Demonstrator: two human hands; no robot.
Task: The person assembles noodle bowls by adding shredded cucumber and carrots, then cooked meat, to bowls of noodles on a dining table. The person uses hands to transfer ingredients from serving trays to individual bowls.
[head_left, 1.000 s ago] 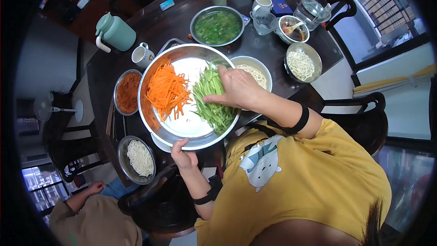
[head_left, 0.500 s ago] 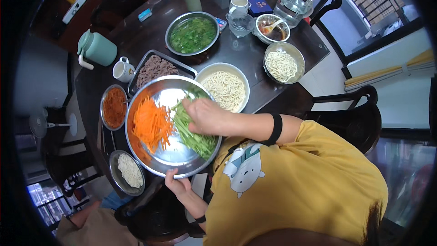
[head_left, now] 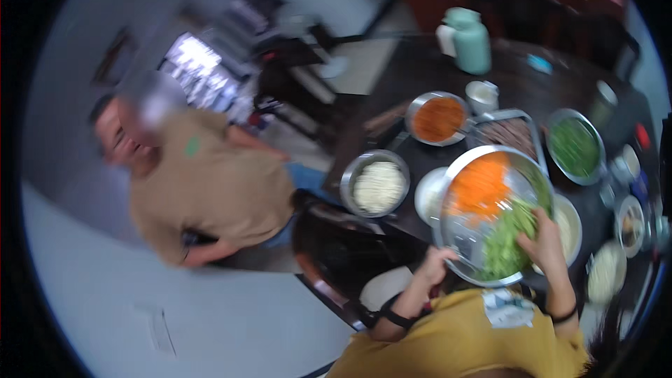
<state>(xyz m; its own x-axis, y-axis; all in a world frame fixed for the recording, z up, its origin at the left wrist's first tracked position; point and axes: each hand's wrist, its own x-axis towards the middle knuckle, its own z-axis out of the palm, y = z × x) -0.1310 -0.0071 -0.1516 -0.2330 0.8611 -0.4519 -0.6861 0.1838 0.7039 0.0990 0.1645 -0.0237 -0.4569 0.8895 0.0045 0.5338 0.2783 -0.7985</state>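
Note:
A wide steel basin (head_left: 448, 227) is tilted in front of me, above the table's near edge. Orange carrot shreds (head_left: 481, 185) lie on its far left side, and pale green vegetable shreds (head_left: 509, 245) on the near right. My left hand (head_left: 435, 266) grips the basin's near-left rim. Inside the basin, my right hand (head_left: 542, 243) closes its fingers and thumb around some of the green shreds. Motion blurs the picture, and the fingertips are partly sunk among the shreds.
Bowls of noodles (head_left: 379, 187), red sauce (head_left: 439, 118) and leafy greens (head_left: 575, 147) surround the basin. Behind it are a meat tray (head_left: 514, 133), a mug (head_left: 482, 96) and a green jug (head_left: 470, 45). A person (head_left: 210, 182) is at left, beside a dark chair (head_left: 336, 259).
My view has swung left, bringing the other person into sight and shifting the table rightward. My left hand stays on the basin rim; my right hand remains in the green shreds.

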